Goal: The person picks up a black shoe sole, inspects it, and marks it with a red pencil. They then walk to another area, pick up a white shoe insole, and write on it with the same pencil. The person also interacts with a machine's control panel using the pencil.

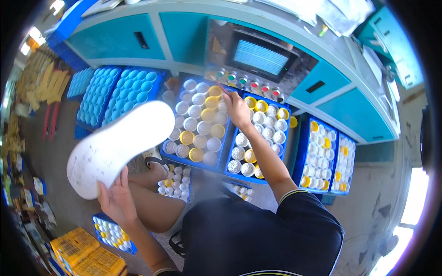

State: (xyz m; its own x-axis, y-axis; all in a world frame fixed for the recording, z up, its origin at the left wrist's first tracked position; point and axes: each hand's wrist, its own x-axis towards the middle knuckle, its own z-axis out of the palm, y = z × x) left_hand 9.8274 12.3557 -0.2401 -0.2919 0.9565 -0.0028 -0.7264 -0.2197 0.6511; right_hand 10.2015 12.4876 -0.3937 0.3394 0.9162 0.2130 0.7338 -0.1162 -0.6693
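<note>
My left hand (pixel 117 201) grips the narrow lower edge of a large white sole-shaped piece (pixel 121 141), thumb on its top face. The piece bears small dark marks and hides part of the floor and crates behind it. My right hand (pixel 238 110) holds a thin reddish stick (pixel 222 88), perhaps a pen, its tip pointing toward the control panel's buttons. Below that hand stand two blue crates (pixel 223 162) side by side, packed with white cups (pixel 195 111) and yellow cups (pixel 186 137). Many cups contain white granules. A faint haze blurs some of them.
A teal machine front (pixel 190 38) carries a lit screen (pixel 260 57) above green and red buttons (pixel 254 85). Crates of light blue cups (pixel 129 89) stand at left, more filled crates (pixel 319 155) at right. Yellow plastic crates (pixel 88 255) sit lower left.
</note>
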